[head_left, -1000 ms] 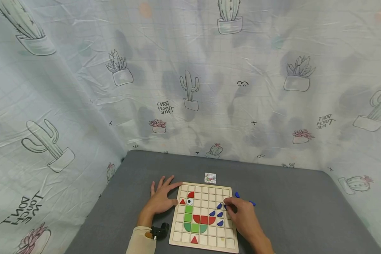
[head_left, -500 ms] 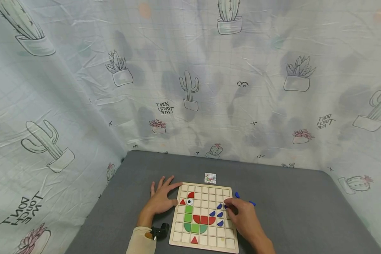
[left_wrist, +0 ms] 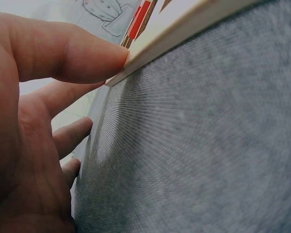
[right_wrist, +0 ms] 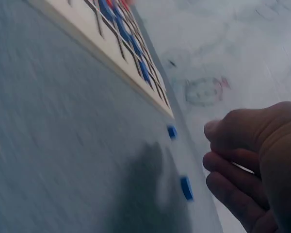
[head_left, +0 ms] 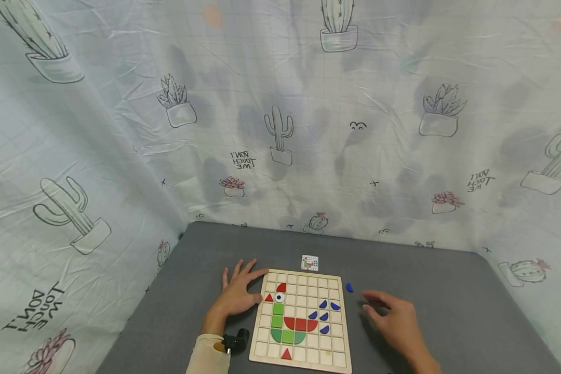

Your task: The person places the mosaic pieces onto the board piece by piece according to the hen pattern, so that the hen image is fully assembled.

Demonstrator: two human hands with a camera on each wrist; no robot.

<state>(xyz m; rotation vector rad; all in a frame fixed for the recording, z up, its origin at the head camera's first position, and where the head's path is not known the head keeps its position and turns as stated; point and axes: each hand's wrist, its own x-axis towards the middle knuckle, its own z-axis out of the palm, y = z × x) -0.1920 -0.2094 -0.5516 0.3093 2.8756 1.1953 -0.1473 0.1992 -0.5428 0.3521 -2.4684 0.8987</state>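
Observation:
A pale wooden grid board [head_left: 309, 363] lies on the grey table, bearing a picture made of red, green and blue pieces. My left hand [head_left: 236, 296] is spread along its left side; thumb and index finger touch the edge, as the left wrist view [left_wrist: 43, 116] also shows. To the right of the board, my right hand [head_left: 395, 317] hovers with nothing in its fingers, thumb and index apart. Two loose blue pieces lie near it: one blue piece [head_left: 349, 287] off the board's upper right corner, the other blue piece [right_wrist: 186, 188] close below the fingers, hidden in the head view.
Behind the board lies a small pattern card [head_left: 310, 263] with a coloured grid picture. A cactus-print curtain [head_left: 280, 197] hangs around the back and sides of the grey table [head_left: 205, 244]. A black wrist device [head_left: 236, 340] sits at the left wrist.
My right hand has let go of a blue piece, which now lies in a cell near the board's right edge, and has moved right, off the board. The left hand has stayed still.

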